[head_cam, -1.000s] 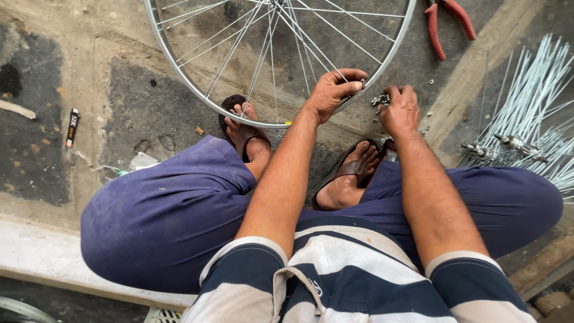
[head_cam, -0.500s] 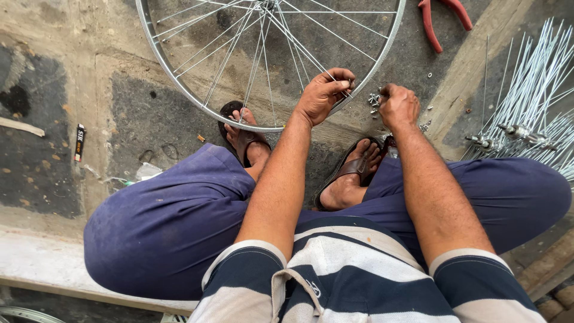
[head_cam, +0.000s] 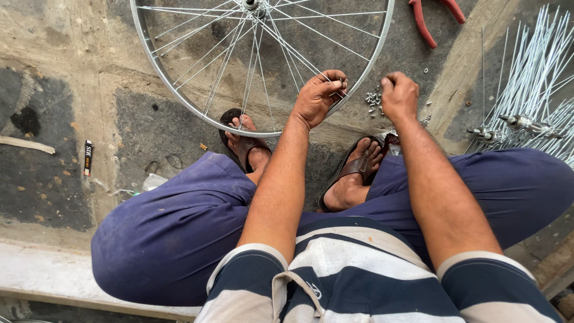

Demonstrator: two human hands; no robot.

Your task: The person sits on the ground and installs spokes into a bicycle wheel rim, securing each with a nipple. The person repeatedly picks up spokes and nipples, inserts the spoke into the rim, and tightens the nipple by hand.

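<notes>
A silver bicycle wheel rim (head_cam: 179,100) with thin spokes lies flat on the ground in front of my feet. My left hand (head_cam: 320,97) rests on the rim's near right edge, fingers pinched on a spoke (head_cam: 305,63) where it meets the rim. My right hand (head_cam: 399,96) hovers just right of the rim, fingers curled shut above a small pile of spoke nipples (head_cam: 374,99); what it holds is hidden. The hub (head_cam: 251,5) is at the top edge.
Red-handled pliers (head_cam: 427,21) lie beyond the rim. A bundle of loose spokes with hubs (head_cam: 526,90) fans out at right. My sandalled feet (head_cam: 353,173) sit under the rim's near edge. A small dark packet (head_cam: 88,158) lies at left on the concrete.
My right hand has drawn slightly away from the rim, over the nipple pile. The left hand keeps its pinch at the rim. The view has shifted a little.
</notes>
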